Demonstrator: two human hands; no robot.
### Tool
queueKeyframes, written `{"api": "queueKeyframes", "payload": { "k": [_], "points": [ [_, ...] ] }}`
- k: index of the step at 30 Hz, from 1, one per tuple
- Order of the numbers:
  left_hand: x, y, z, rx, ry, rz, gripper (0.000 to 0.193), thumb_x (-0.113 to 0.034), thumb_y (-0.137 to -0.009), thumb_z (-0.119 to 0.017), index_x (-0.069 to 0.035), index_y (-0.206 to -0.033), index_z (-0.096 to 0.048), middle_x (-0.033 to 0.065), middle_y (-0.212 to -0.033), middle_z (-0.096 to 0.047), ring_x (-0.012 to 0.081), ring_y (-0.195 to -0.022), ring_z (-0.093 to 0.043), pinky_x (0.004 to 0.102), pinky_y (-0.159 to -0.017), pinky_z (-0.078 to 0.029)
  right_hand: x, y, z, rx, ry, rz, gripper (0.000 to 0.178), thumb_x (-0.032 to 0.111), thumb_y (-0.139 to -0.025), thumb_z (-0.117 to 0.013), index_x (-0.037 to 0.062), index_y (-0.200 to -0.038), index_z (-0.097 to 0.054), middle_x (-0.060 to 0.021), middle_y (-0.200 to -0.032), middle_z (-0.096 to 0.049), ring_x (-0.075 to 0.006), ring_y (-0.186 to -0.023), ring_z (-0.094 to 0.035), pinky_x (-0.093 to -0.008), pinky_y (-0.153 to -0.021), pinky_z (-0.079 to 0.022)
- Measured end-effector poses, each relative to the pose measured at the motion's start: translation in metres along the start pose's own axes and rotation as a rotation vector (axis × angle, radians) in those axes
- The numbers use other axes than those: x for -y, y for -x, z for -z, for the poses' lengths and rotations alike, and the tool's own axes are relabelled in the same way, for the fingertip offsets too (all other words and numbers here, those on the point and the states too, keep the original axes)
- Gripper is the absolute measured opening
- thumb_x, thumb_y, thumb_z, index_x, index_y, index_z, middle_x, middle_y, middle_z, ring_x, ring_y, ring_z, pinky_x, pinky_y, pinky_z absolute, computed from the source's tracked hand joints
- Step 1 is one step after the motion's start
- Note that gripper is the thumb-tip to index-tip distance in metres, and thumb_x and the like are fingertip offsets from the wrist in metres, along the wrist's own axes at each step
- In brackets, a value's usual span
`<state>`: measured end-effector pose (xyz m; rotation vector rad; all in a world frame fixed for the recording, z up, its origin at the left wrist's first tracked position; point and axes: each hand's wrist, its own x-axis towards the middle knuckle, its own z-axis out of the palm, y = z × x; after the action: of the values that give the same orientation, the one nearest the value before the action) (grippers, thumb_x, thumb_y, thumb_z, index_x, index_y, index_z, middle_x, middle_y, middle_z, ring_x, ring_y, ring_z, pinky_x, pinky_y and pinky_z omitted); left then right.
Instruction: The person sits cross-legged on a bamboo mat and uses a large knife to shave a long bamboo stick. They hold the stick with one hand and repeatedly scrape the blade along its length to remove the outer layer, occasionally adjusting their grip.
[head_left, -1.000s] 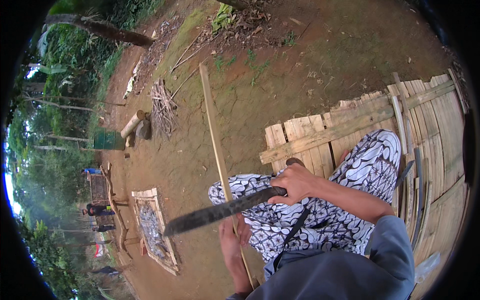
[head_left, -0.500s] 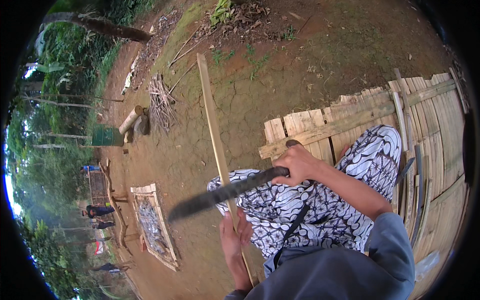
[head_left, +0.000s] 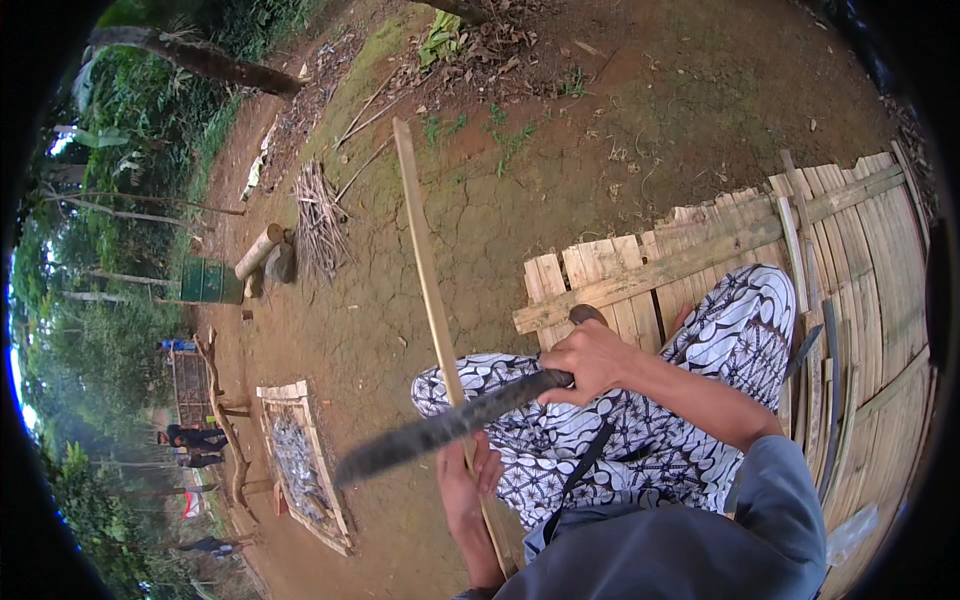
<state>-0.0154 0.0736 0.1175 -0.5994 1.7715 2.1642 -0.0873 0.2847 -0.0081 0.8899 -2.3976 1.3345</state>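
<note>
My right hand (head_left: 584,362) is closed round the dark handle of a machete (head_left: 440,430). Its long black blade points left and lies across a pale bamboo strip (head_left: 424,268), just above my left hand (head_left: 468,480). The fingers of that left hand wrap the strip, partly hidden behind the blade. The strip runs from beside my left forearm up over my left knee, its far end out above the ground. Whether the edge bites into the strip I cannot tell. My crossed legs are in black-and-white patterned cloth (head_left: 640,440).
I sit on a split-bamboo platform (head_left: 870,250) with loose strips (head_left: 832,390) and a clear plastic bag (head_left: 852,535) at my right. To the left are a wood-framed ash bed (head_left: 340,535), a bundle of sticks (head_left: 318,220), a green drum (head_left: 210,281) and distant people (head_left: 195,438).
The machete blade has shifted slightly down along the bamboo strip, closer to my left hand. Both hands keep their grip, and the whole view has tilted a little.
</note>
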Motion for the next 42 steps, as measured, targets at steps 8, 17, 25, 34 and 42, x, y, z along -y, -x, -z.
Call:
{"api": "queueKeyframes", "payload": {
  "k": [8, 17, 25, 34, 42],
  "points": [
    [0.005, -0.006, 0.008, 0.057, 0.001, -0.006, 0.036, -0.033, -0.105, -0.034, -0.002, -0.096, -0.05, -0.0018, -0.059, -0.033, 0.0062, -0.039, -0.026, 0.0216, -0.034, -0.022, -0.015, -0.001, 0.003, 0.054, 0.117, -0.084, 0.044, 0.052, -0.077, -0.067, 0.0101, -0.065, -0.061, -0.0045, -0.055, -0.058, -0.0251, -0.049, -0.059, -0.0378, -0.046, -0.043],
    [0.006, -0.007, 0.003, 0.043, -0.043, 0.036, 0.037, -0.036, -0.105, -0.032, -0.003, -0.097, -0.049, -0.0026, -0.059, -0.032, 0.0061, -0.039, -0.025, 0.0223, -0.035, -0.022, -0.029, -0.001, 0.005, -0.018, 0.076, -0.125, 0.041, 0.047, -0.078, -0.068, 0.0088, -0.065, -0.062, -0.0084, -0.051, -0.056, -0.0294, -0.049, -0.058, -0.0385, -0.047, -0.043],
    [0.008, 0.004, -0.008, 0.022, -0.099, 0.038, 0.038, -0.034, -0.105, -0.033, -0.002, -0.096, -0.05, -0.0016, -0.059, -0.033, 0.0057, -0.04, -0.026, 0.0225, -0.035, -0.022, -0.048, 0.001, 0.006, -0.084, 0.084, -0.056, 0.054, 0.061, -0.08, -0.059, 0.0098, -0.065, -0.063, -0.0061, -0.051, -0.055, -0.0252, -0.045, -0.056, -0.0387, -0.044, -0.043],
    [0.007, 0.003, -0.014, 0.106, -0.122, 0.015, 0.039, -0.036, -0.105, -0.032, -0.002, -0.096, -0.049, -0.0015, -0.058, -0.034, 0.0057, -0.039, -0.026, 0.0222, -0.036, -0.022, -0.044, -0.005, 0.016, -0.117, 0.101, -0.037, 0.051, 0.058, -0.075, -0.065, 0.0094, -0.062, -0.062, -0.0097, -0.05, -0.056, -0.0305, -0.047, -0.058, -0.0392, -0.046, -0.044],
    [0.004, 0.004, -0.013, 0.069, -0.136, 0.029, 0.04, -0.041, -0.104, -0.031, -0.004, -0.096, -0.047, -0.0034, -0.058, -0.031, 0.0053, -0.037, -0.025, 0.0223, -0.033, -0.022, -0.016, -0.004, 0.021, -0.056, 0.061, 0.08, 0.055, 0.062, -0.078, -0.061, 0.01, -0.061, -0.061, -0.009, -0.05, -0.055, -0.0295, -0.047, -0.058, -0.0383, -0.044, -0.044]
  ]
}}
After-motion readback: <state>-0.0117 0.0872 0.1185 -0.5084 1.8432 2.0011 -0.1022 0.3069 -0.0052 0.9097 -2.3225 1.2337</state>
